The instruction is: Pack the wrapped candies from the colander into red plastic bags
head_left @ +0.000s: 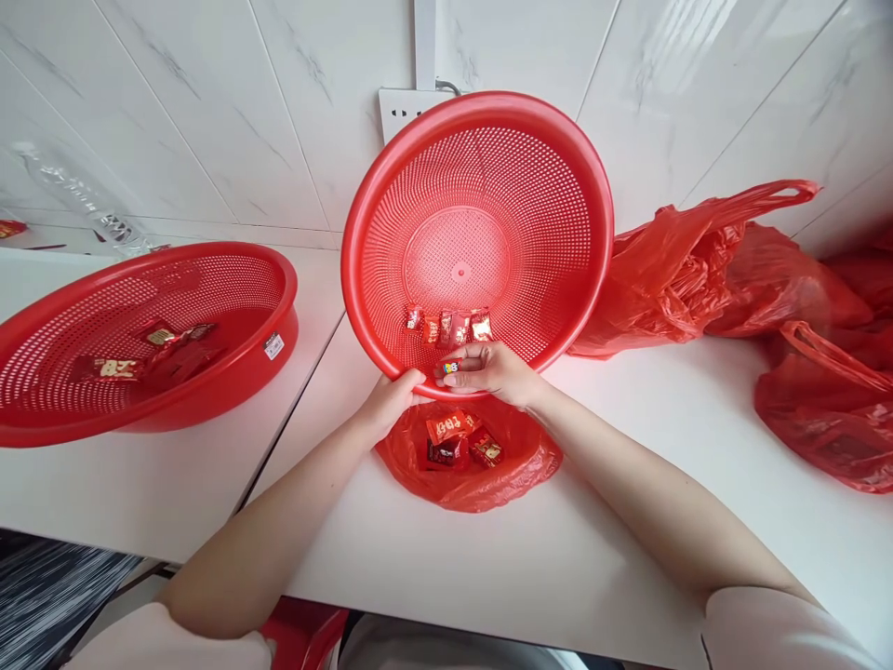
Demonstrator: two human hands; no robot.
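Note:
A large red perforated plastic basket (593, 279) is tilted up, its opening facing me. My left hand (394, 398) is closed on its lower rim. Inside, just over that rim, my right hand (492, 372) pinches a small wrapped candy (451, 368) with a yellow and blue print between thumb and fingers. Several more red-wrapped candies (459, 328) lie in a row on the basket's lower wall. Directly below the rim, an opened red plastic bag (516, 479) rests on the white table (419, 558), with several red packets (450, 426) in it.
To the left, a second red basket (279, 372) holds several wrapped packets (115, 369). Behind it lies a clear plastic bottle (84, 200). Filled red plastic bags (656, 279) crowd the right side. A power socket (397, 110) is on the tiled wall behind the tilted basket.

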